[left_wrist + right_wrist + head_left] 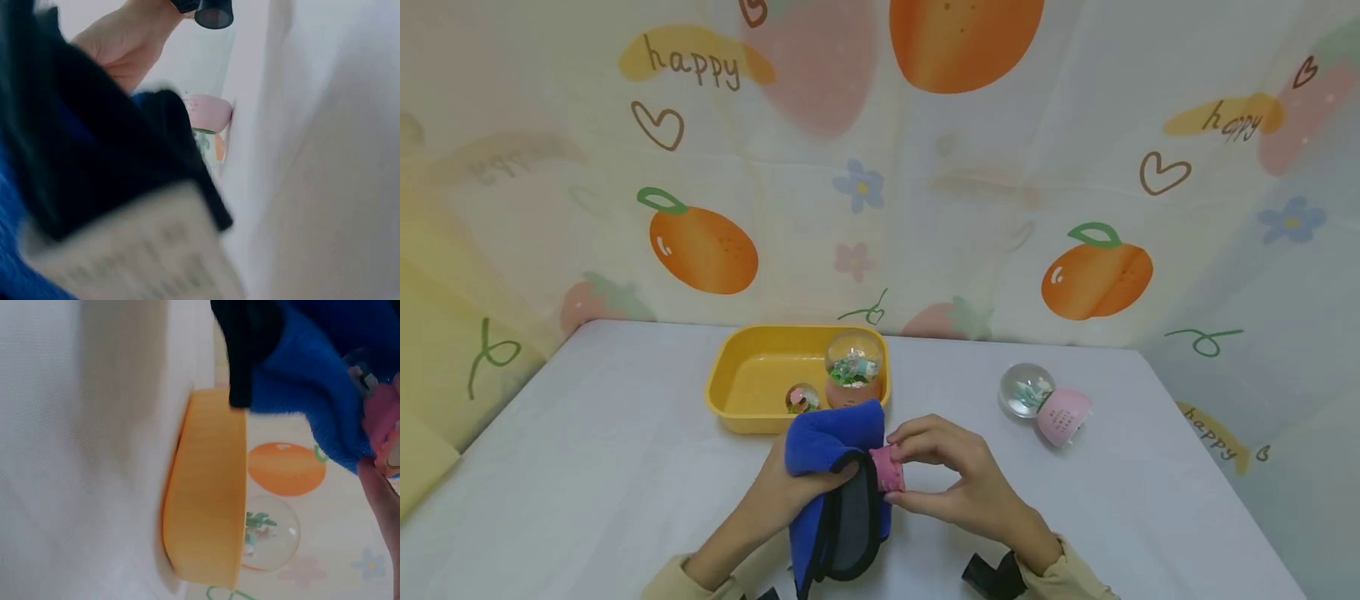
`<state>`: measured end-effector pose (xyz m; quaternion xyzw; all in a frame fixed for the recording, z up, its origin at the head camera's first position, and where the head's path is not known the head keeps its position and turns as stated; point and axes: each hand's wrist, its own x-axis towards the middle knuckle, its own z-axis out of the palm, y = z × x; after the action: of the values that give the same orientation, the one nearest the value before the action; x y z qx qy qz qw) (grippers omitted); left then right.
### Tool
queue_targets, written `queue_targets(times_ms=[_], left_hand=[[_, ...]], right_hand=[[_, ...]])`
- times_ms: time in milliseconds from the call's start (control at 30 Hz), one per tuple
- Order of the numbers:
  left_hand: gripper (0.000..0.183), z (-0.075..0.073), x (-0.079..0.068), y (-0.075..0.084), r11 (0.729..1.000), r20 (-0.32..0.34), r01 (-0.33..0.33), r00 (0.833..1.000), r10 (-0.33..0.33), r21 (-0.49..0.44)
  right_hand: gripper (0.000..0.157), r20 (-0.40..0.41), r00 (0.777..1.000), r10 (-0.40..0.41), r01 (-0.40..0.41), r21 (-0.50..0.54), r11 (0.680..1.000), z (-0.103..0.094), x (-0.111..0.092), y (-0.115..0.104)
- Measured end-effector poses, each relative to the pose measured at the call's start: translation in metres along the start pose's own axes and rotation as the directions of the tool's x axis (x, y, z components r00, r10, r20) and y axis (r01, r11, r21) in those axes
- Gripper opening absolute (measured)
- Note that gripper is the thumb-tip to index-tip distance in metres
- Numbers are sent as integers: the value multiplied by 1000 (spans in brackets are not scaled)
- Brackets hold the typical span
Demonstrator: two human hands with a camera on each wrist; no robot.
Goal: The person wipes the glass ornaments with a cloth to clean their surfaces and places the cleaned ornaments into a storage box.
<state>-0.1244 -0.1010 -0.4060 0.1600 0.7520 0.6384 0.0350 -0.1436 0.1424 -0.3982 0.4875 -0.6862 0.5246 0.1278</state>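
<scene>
My left hand (786, 492) grips a folded blue cloth (835, 437) with black edging and a dark grey patch. Blurred in the left wrist view, a white label (150, 250) with print hangs from it. Between thumb and fingers, my right hand (958, 471) pinches the pink base of a small snow globe (889, 469), at the cloth's right side. Its clear dome shows in the right wrist view, up against the blue fabric; in the head view the cloth hides that dome.
Behind the hands stands a yellow tray (752, 423), holding a large snow globe (853, 367) and a small one (802, 398). Another snow globe with a pink base (1063, 415) lies tilted on the white table at right. A fruit-patterned curtain (805, 208) hangs behind.
</scene>
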Motion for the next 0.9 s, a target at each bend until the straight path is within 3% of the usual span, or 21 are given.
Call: queue_targets(times_ms=[167,367,633,767,900], left_hand=[[60,-4,3,-1,998,185,-13,982,23,-55],[65,-8,4,1,999,288,4,958,7,-38],[76,-5,1,3,999,316,28,948,-33,19],[75,2,-1,1,999,262,9,965,-23,53],[68,6,-1,-2,996,202,-53,979,37,71]], right_hand=[[41,-16,998,-55,54,-69,996,0,-1,1],[40,-10,999,-44,44,-63,997,1,-4,0],[47,-37,999,-20,20,-12,1000,2,-4,-1],[48,-65,992,107,-103,56,993,2,-3,-3],[43,-79,970,230,-223,88,971,2,-1,-6]])
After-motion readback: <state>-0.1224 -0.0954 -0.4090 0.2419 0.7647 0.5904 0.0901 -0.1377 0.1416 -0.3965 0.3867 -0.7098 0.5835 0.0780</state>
